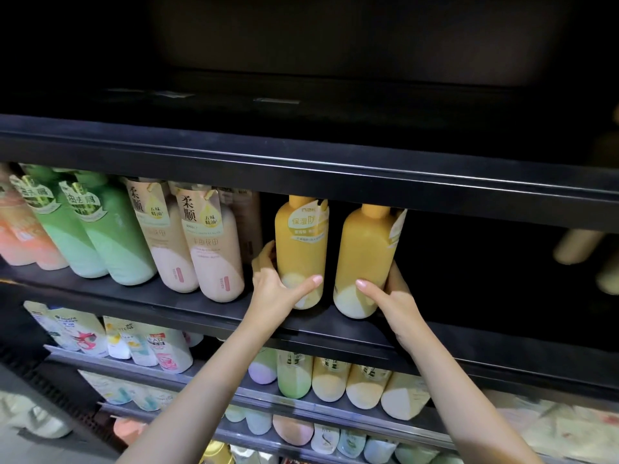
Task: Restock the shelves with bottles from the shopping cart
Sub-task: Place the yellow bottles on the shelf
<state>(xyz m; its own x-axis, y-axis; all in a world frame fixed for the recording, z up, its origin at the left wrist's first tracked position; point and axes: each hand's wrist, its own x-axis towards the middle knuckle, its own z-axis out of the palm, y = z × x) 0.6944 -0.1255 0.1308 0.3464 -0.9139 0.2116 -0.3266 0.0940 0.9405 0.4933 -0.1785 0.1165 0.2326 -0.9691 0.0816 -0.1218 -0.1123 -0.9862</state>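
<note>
Left hand: My left hand is holding the left yellow bottle near its bottom. My thumb is lying flat across the front. My other fingers are curling round the bottle's left side, at about 9 o'clock from it.
Right hand: My right hand is holding the right yellow bottle low down. The thumb is pressing on the front. The other fingers are wrapping round the right side, at 3 o'clock, and I cannot tell how far they spread behind it.
Yellow bottles: Both are standing on the middle shelf, side by side with a small gap between them. Each one is yellow on top and white at the bottom, and each has a paper tag near its neck.
Neighbors: At 9 o'clock from my left hand, two pink bottles are leaning in a row. Past them, further toward 9 o'clock, green bottles are standing too.
Dark space: At 3 o'clock from the right yellow bottle the shelf is looking very dark.
Top shelf: At 12 o'clock the top shelf is looking black and dim.
Lower shelves: At 6 o'clock, under my arms, more bottles are sitting in rows on the lower shelves, yellow, green and white ones.
</note>
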